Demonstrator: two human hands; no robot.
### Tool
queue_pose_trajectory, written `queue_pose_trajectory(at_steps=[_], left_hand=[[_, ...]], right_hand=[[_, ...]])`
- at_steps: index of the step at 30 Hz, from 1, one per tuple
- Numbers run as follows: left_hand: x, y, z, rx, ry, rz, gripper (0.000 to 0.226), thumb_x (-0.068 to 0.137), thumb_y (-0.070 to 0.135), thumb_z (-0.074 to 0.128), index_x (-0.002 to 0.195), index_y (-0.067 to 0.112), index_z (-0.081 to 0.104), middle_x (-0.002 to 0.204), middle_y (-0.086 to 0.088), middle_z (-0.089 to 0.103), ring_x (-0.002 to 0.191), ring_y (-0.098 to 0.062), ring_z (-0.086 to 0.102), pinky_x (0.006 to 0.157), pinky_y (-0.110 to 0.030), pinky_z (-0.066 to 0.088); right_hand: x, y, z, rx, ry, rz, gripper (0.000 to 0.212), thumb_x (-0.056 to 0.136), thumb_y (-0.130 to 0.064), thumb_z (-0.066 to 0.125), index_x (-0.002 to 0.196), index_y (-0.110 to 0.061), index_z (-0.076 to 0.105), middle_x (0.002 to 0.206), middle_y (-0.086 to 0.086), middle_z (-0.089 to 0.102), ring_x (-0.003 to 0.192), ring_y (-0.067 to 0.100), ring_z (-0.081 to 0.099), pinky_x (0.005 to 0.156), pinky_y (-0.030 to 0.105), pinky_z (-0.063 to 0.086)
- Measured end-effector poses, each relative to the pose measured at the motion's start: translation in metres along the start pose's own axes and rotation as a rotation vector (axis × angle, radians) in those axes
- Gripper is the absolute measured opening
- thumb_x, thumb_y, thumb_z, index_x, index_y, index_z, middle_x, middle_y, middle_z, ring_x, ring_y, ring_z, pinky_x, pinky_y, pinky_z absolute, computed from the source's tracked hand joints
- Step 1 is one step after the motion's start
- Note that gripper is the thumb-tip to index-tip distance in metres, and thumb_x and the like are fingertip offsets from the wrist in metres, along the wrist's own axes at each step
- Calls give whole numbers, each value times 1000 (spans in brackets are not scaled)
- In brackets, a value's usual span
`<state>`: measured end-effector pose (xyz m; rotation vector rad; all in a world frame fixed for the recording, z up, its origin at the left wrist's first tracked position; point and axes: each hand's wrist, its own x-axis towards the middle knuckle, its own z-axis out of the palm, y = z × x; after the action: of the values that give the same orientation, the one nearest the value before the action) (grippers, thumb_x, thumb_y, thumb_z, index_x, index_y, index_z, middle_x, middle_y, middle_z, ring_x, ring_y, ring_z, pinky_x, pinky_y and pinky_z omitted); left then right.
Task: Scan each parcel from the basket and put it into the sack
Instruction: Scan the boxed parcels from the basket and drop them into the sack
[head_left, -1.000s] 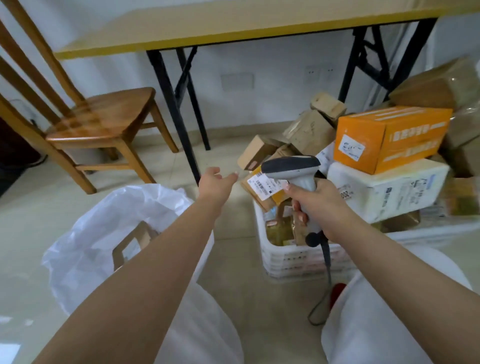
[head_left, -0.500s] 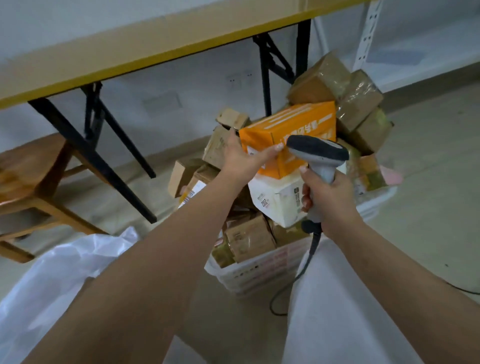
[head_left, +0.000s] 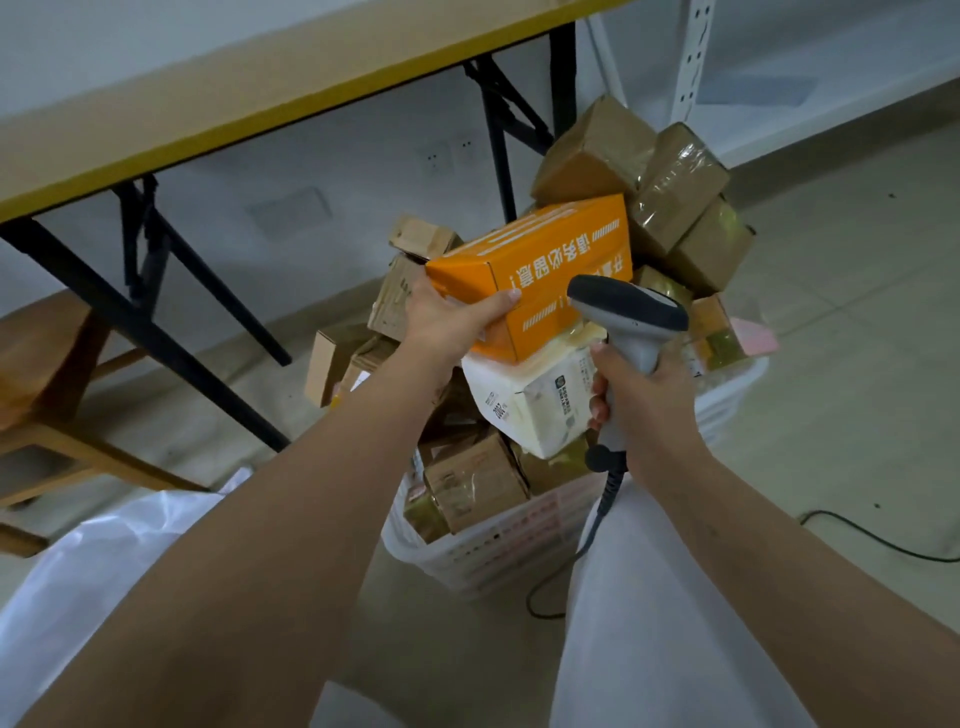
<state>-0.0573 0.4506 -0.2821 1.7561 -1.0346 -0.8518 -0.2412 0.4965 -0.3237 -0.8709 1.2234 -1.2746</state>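
Head view is showing us taking the next parcel off the heap. Our left hand (head_left: 441, 325) is gripping the near end of the orange box (head_left: 540, 270), thumb lying along its side face and the other fingers hidden behind it, so we cannot tell how far they are wrapping round. The box is sitting at the top of the pile in the white basket (head_left: 498, 545), directly on a white parcel (head_left: 530, 400) that lies just below our fingers. Our right hand (head_left: 644, 400) is holding the scanner (head_left: 623, 317) with fingers curled round its handle, its head hovering just beside the orange box, to the right of our left thumb. The sack (head_left: 93, 571) is lying open at lower left, well apart from our fingertips.

We are judging this as the pick-up step, before the scan. No shipping label is showing on the faces toward us, so next we are probably needing to lift the box clear, turn it until its barcode faces the scanner, and mind the brown parcels (head_left: 670, 182) leaning behind it.
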Motion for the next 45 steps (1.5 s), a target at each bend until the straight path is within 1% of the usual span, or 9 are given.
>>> queue_pose_trajectory(at_steps=[5,15,20,24,29,33,37,42,45], left_hand=[[-10,-10,-28,-133,-13,-21,99,67,35,88,146,25,28,138,1,48,125,-24,51,97,-47,50],[-58,-48,-121,-266,24,-207,91,82,48,72,151,25,19,139,-10,48,113,-31,58,82,-45,55],[-97,-67,-167,-402,30,-378,55,86,67,51,126,31,52,118,-13,57,95,-28,61,70,-34,55],[-123,-78,-200,-349,-45,-468,59,84,75,42,112,26,60,117,-17,57,102,-35,64,80,-40,57],[-143,-85,-225,-317,-118,-529,89,83,85,20,116,16,66,112,-20,68,96,-41,69,61,-26,50],[-154,-85,-230,-265,-138,-504,107,65,95,2,95,20,71,91,-16,70,76,-30,71,50,-24,50],[-154,-87,-230,-275,-152,-413,102,56,93,20,116,25,68,110,-18,71,95,-40,71,73,-49,58],[-151,-93,-228,-269,-56,-266,57,82,67,51,121,26,56,118,-5,64,110,-27,63,75,-41,57],[-150,-102,-232,-200,-147,-257,65,80,53,64,136,33,39,121,-3,59,109,-25,61,67,-37,59]], right_hand=[[-5,2,5,-3,23,-23,25,92,-22,65,73,-9,54,58,7,51,45,17,48,52,30,43],[-39,-14,39,9,56,-41,23,94,-21,62,78,-7,53,58,3,50,38,11,43,50,29,46],[-53,-17,56,20,63,-53,19,92,-17,62,75,-11,57,62,3,57,36,11,44,54,32,43],[-65,-20,74,-24,2,-69,21,88,-26,70,79,-9,62,53,2,56,36,12,47,49,28,43],[-84,-23,101,-35,-163,-15,26,86,-30,75,84,-8,61,66,6,60,45,15,51,44,24,45],[-86,-18,112,-137,-129,-80,27,85,-25,76,95,-7,59,76,11,66,45,13,53,45,24,47],[-80,-7,114,-179,-89,-78,30,84,-27,77,88,-7,55,73,13,63,39,13,51,50,29,49],[-76,3,111,-189,-75,-59,30,85,-26,76,88,-8,53,72,15,60,44,19,51,55,36,56],[-73,5,112,-231,-84,-105,33,83,-29,77,91,-6,54,70,13,61,42,15,53,52,29,49]])
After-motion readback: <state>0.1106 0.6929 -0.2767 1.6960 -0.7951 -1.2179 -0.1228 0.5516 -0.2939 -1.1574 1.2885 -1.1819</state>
